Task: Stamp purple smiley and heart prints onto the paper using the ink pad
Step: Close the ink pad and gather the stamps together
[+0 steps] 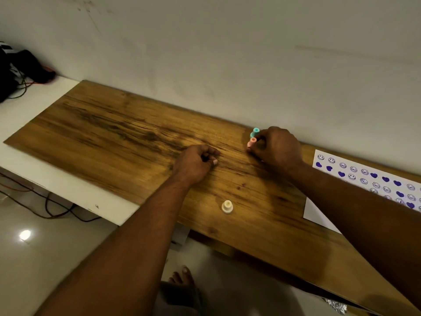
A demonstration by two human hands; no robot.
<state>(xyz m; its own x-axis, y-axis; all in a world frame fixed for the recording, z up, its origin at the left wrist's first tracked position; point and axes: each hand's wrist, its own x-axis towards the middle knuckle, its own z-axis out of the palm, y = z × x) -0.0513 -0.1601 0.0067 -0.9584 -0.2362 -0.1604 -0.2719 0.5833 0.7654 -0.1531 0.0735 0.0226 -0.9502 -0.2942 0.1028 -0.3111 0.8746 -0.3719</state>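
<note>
My right hand (276, 148) is closed around two small stamps near the wall: a teal stamp (255, 132) and a pink stamp (251, 142) stick out on its left side. My left hand (197, 163) rests on the wooden board as a loose fist; I see nothing in it. A cream stamp (227, 206) stands alone on the board nearer to me. The white paper (315, 212), covered with several purple smileys and hearts, lies at the right, partly under my right forearm. No ink pad shows.
The wooden board (109, 135) lies on a white shelf (34, 106) against the wall. Dark cables and a black object (20, 71) sit at the far left. Below are a tiled floor and my foot (182, 279).
</note>
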